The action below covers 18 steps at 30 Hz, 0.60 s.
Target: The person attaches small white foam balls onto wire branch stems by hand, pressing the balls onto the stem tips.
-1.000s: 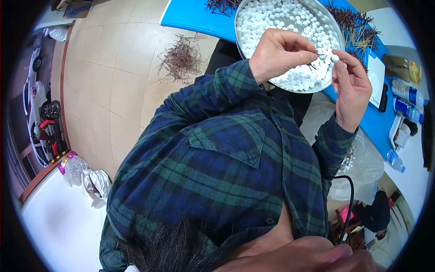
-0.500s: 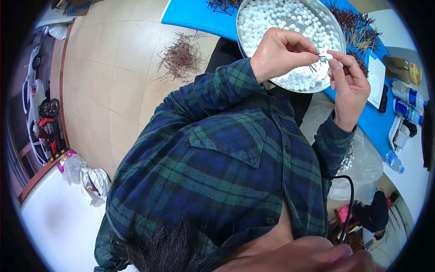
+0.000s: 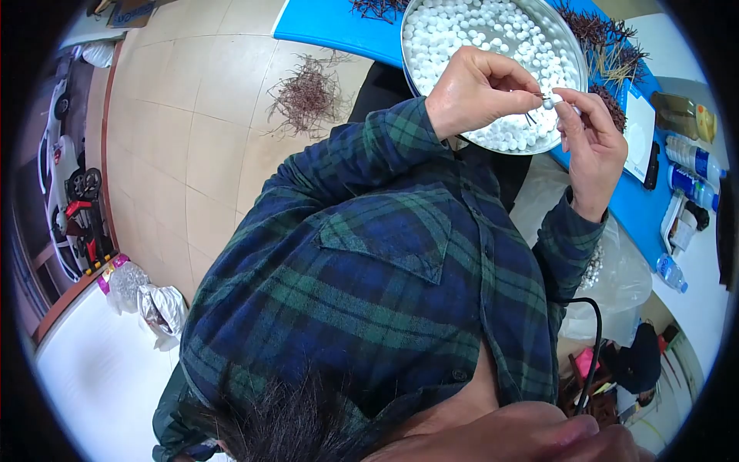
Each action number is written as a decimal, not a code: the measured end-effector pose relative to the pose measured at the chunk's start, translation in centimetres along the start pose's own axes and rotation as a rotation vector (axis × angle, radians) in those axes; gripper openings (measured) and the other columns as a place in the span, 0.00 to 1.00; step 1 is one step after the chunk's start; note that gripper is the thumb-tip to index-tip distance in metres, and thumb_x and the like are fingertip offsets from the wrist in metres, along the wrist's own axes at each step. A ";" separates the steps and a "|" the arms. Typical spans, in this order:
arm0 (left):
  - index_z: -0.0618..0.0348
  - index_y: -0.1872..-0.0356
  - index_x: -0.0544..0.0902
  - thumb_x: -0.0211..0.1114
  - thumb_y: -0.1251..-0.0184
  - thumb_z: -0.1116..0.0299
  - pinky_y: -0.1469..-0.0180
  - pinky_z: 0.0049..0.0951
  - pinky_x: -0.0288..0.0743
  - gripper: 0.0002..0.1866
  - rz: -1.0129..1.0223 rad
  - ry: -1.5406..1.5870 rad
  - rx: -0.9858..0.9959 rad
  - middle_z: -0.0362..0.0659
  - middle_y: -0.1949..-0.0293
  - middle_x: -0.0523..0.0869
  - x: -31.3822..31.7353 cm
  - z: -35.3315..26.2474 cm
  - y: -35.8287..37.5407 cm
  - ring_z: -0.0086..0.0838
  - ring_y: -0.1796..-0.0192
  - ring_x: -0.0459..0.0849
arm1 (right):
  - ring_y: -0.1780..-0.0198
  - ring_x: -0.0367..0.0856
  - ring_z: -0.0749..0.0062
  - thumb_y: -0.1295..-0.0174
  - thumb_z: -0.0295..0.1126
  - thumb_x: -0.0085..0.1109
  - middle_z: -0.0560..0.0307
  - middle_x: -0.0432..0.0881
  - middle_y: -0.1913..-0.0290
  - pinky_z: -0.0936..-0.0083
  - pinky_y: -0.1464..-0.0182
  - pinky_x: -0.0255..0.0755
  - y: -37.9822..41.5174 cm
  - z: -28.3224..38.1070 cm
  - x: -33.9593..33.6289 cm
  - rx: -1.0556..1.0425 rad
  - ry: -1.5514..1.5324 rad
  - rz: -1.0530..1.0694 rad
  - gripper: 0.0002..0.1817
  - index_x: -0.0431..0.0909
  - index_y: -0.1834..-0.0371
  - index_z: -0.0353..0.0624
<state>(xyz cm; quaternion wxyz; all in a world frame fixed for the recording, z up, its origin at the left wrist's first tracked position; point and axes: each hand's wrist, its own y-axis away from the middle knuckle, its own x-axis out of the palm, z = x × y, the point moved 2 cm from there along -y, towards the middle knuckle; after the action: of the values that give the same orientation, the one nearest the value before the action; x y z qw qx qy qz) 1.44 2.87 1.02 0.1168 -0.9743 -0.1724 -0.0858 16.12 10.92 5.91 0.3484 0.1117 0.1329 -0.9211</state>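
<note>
My left hand (image 3: 489, 88) is above the round metal tray (image 3: 579, 58), its thumb and index finger pinched on thin dark stems (image 3: 530, 119). A small greyish ball (image 3: 548, 104) sits at those fingertips. Close by on the right, my right hand (image 3: 594, 150) pinches a small white ball (image 3: 556, 99) between thumb and fingers. The fingertips of both hands almost meet. Many loose white balls (image 3: 454, 35) lie in the tray beneath. How the stems and the balls are joined is too small to make out.
Bundles of dark stems (image 3: 596, 35) lie on the blue table (image 3: 331, 29) beside the tray. A brown tangle of stems (image 3: 304, 96) is on the tiled floor. Water bottles (image 3: 693, 158) and a black phone-like object (image 3: 652, 168) are at the right. A clear plastic bag (image 3: 616, 285) hangs below.
My right hand has shifted slightly left and turned a little, bringing its white ball closer to my left fingertips. The left hand stays nearly still.
</note>
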 end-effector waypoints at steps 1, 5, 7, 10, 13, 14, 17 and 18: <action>0.62 0.69 0.86 0.70 0.48 0.79 0.75 0.12 0.71 0.05 0.002 0.001 -0.001 0.42 0.77 0.85 0.0 0.0 0.0 0.18 0.76 0.80 | 0.72 0.67 0.81 0.41 0.24 0.62 0.60 0.77 0.65 0.89 0.73 0.59 0.0 0.0 0.0 -0.005 0.006 0.002 0.09 0.81 0.59 0.35; 0.62 0.69 0.86 0.71 0.49 0.79 0.75 0.12 0.72 0.05 -0.001 -0.011 -0.005 0.42 0.77 0.85 0.1 0.0 0.0 0.18 0.76 0.81 | 0.73 0.67 0.82 0.41 0.24 0.62 0.60 0.77 0.65 0.89 0.74 0.58 0.0 -0.1 -0.1 -0.009 0.008 0.017 0.09 0.81 0.58 0.35; 0.62 0.69 0.86 0.71 0.49 0.79 0.75 0.12 0.72 0.05 -0.001 -0.015 -0.005 0.42 0.76 0.85 0.1 0.0 0.0 0.19 0.76 0.81 | 0.73 0.67 0.82 0.41 0.24 0.61 0.60 0.77 0.65 0.89 0.74 0.57 0.0 -0.2 -0.1 -0.010 0.010 0.021 0.09 0.81 0.58 0.35; 0.62 0.69 0.86 0.71 0.49 0.79 0.75 0.12 0.72 0.05 0.014 -0.036 -0.003 0.42 0.77 0.85 0.0 0.1 0.1 0.19 0.76 0.81 | 0.74 0.66 0.82 0.41 0.24 0.62 0.61 0.77 0.65 0.89 0.74 0.57 0.1 -0.4 -0.2 0.001 0.011 0.023 0.09 0.81 0.58 0.36; 0.62 0.69 0.86 0.71 0.49 0.79 0.75 0.12 0.72 0.05 0.018 -0.035 -0.007 0.42 0.77 0.85 0.1 0.1 0.1 0.18 0.76 0.81 | 0.74 0.66 0.83 0.41 0.24 0.61 0.61 0.77 0.65 0.89 0.75 0.57 0.1 -0.3 -0.2 -0.003 0.023 0.029 0.09 0.81 0.58 0.36; 0.62 0.69 0.86 0.71 0.49 0.79 0.75 0.12 0.72 0.05 0.017 -0.027 -0.012 0.42 0.77 0.85 0.1 0.2 0.2 0.18 0.77 0.80 | 0.74 0.66 0.83 0.41 0.24 0.61 0.61 0.77 0.66 0.89 0.75 0.57 0.1 -0.3 -0.2 -0.011 0.034 0.035 0.09 0.81 0.57 0.35; 0.62 0.69 0.86 0.71 0.49 0.79 0.76 0.11 0.71 0.06 0.016 -0.010 -0.021 0.42 0.77 0.85 0.2 0.2 0.2 0.18 0.77 0.80 | 0.74 0.66 0.83 0.40 0.25 0.60 0.61 0.77 0.66 0.90 0.75 0.56 0.1 -0.2 -0.3 -0.027 0.058 0.046 0.09 0.81 0.57 0.35; 0.63 0.69 0.86 0.71 0.49 0.78 0.76 0.11 0.71 0.05 0.017 -0.017 -0.033 0.42 0.77 0.85 0.1 0.2 0.2 0.18 0.77 0.80 | 0.74 0.66 0.83 0.39 0.25 0.59 0.60 0.77 0.66 0.90 0.75 0.57 0.1 -0.3 -0.6 0.022 0.017 0.043 0.09 0.81 0.57 0.35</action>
<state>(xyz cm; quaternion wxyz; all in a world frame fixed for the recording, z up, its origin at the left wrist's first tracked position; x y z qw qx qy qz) 1.66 2.81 0.80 0.1001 -0.9782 -0.1635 -0.0794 16.63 11.31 5.83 0.3656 0.1260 0.1233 -0.9139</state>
